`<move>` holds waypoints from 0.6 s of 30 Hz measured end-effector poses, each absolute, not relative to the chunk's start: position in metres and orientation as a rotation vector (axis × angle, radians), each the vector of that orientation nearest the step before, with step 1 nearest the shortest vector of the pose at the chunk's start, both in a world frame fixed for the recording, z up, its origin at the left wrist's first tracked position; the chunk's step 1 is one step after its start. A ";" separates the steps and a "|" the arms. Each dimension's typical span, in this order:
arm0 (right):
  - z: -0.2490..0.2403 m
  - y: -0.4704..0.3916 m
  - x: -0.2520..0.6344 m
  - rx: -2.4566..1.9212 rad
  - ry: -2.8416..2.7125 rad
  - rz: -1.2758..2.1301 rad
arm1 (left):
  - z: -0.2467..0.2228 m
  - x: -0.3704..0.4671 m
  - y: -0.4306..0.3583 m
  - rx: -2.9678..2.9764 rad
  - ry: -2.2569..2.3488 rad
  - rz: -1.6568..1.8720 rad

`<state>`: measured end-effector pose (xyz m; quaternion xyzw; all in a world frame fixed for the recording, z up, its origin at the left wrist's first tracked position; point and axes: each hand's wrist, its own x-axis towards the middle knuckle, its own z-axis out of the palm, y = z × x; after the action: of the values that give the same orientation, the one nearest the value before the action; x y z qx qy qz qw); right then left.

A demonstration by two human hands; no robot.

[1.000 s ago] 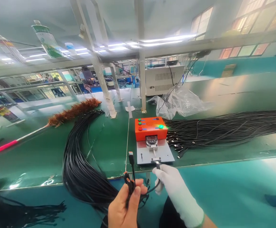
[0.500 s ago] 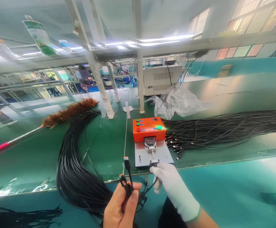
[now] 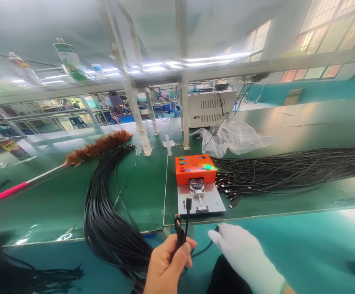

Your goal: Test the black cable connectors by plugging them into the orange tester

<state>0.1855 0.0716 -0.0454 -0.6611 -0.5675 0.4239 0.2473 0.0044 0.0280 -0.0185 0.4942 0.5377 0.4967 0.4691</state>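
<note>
My bare left hand is closed around a few black cables, their plug ends pointing up. In a white glove, my right hand pinches the end of another black cable in front of the bench edge. Just beyond my hands stands an orange test box with green and red buttons and a lit green one. A digital gauge and a small clamp block sit on its metal plate. Nothing touches the clamp block; the gauge's digits are too small to read.
A thick bundle of black cables curves over the bench edge at left. More cables lie to the right, plugs near the box. A brown duster, clear plastic, a grey metal cabinet and shelf posts stand behind.
My right hand has drawn back from the clamp block toward me and to the right, with the cable end in it. My left hand still holds its cables; the view has shifted slightly.
</note>
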 end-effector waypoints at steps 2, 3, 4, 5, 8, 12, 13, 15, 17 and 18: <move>-0.032 0.067 0.188 -1.884 -1.519 0.912 | -0.021 0.005 0.026 1.234 1.306 1.191; -0.023 0.064 0.185 -1.827 -1.512 0.834 | -0.023 0.007 0.026 1.246 1.303 1.178; -0.014 0.061 0.181 -1.696 -1.495 0.817 | -0.025 0.008 0.025 1.260 1.302 1.163; -0.006 0.059 0.174 -1.531 -1.462 0.868 | -0.027 0.010 0.024 1.275 1.301 1.142; 0.006 0.054 0.155 -1.198 -1.270 1.177 | -0.032 0.014 0.023 1.283 1.291 1.123; -0.020 0.060 0.147 -1.188 -1.016 1.450 | -0.028 0.011 0.021 1.117 1.484 1.352; -0.030 0.063 0.148 -1.192 -0.977 1.512 | -0.026 0.009 0.021 1.089 1.526 1.397; -0.048 0.069 0.151 -1.214 -0.932 1.605 | -0.023 0.006 0.020 1.092 1.524 1.420; -0.059 0.074 0.152 -1.248 -0.927 1.631 | -0.021 0.005 0.020 1.127 1.471 1.393; -0.061 0.076 0.152 -1.256 -0.936 1.625 | -0.021 0.005 0.020 1.143 1.455 1.381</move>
<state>0.1525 0.0759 -0.0608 -0.5029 -0.3750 0.6506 0.4280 0.0052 0.0199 -0.0210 0.4526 0.5765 0.5470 0.4045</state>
